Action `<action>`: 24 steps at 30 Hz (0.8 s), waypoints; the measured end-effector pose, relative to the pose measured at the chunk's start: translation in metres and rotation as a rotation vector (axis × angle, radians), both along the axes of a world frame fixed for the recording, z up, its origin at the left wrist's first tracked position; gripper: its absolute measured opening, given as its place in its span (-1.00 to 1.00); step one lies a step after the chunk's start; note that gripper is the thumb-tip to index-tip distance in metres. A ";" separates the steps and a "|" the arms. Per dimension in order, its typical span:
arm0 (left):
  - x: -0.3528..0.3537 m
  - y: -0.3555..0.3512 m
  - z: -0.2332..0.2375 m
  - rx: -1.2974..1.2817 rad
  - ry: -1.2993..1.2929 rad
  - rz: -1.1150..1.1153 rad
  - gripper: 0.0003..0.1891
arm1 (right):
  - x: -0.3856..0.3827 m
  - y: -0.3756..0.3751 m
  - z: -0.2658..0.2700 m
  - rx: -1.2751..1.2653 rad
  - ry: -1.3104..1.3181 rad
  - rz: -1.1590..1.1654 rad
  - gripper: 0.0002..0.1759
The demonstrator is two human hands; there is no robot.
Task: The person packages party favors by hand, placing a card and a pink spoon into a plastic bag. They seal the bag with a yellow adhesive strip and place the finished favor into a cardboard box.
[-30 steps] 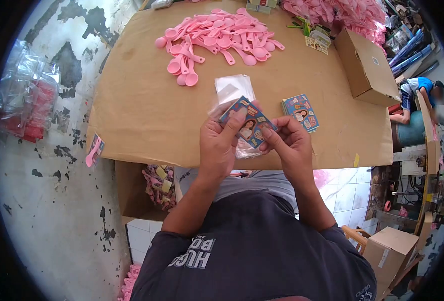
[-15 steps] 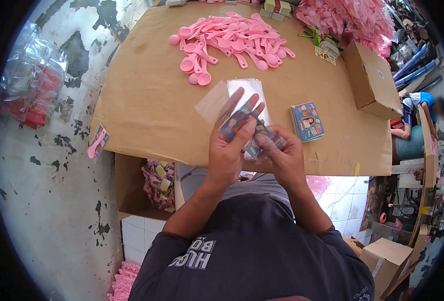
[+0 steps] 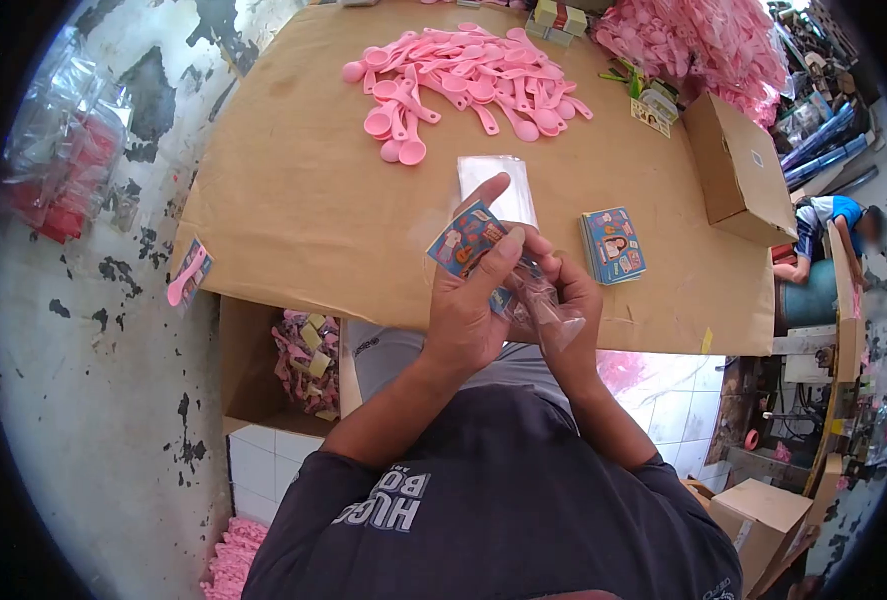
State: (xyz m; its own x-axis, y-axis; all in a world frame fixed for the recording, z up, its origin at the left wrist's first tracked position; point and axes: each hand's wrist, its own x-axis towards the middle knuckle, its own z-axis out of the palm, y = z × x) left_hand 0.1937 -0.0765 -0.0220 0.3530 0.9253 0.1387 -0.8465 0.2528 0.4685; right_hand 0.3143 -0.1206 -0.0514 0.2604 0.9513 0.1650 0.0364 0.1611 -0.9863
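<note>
Near the table's front edge, my left hand (image 3: 473,300) grips a blue printed card (image 3: 466,238) under its thumb, with the index finger stretched out. Close against it on the right, my right hand (image 3: 570,305) is closed on a crumpled clear plastic bag (image 3: 543,300). Part of another blue printed piece shows between the hands. Behind them lies a stack of clear plastic bags (image 3: 493,180). A stack of blue cards (image 3: 615,245) sits to the right, and a pile of pink spoons (image 3: 463,75) lies farther back.
A cardboard box (image 3: 738,170) stands at the table's right, near a large heap of pink spoons (image 3: 693,45). A packed pink spoon (image 3: 188,277) hangs off the left edge. Below is an open box of packed pieces (image 3: 308,365). Another person (image 3: 828,225) is at far right.
The loose clear plastic at the left hand is no longer spread out to the left. The card now shows more fully, and the crumpled plastic hangs lower from my right hand.
</note>
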 end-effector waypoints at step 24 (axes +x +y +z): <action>-0.085 0.035 -0.054 -0.296 0.104 0.097 -0.54 | -0.045 0.294 0.034 0.542 -1.127 0.623 -0.44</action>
